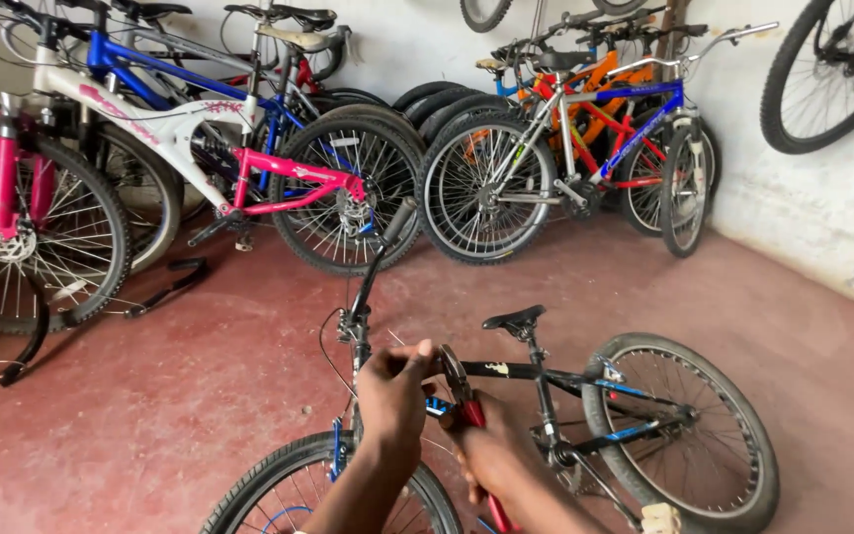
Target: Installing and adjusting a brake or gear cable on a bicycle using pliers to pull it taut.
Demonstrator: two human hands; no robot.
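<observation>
Bare red floor [200, 396] lies open to the left of the small black bicycle [546, 381] and behind it toward the right wall. Farther back, a pink-and-white bicycle [200, 148] and a silver-and-blue bicycle [595, 148] block the way along the wall. The raised handlebar [380, 252] stands just above both hands.

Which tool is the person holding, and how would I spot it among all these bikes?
Start at the small black bicycle on the red floor, nearest the camera. Just behind its handlebar stem, the right hand grips a pair of pliers. Its red handles and metal jaws set it apart from the black frame.
</observation>
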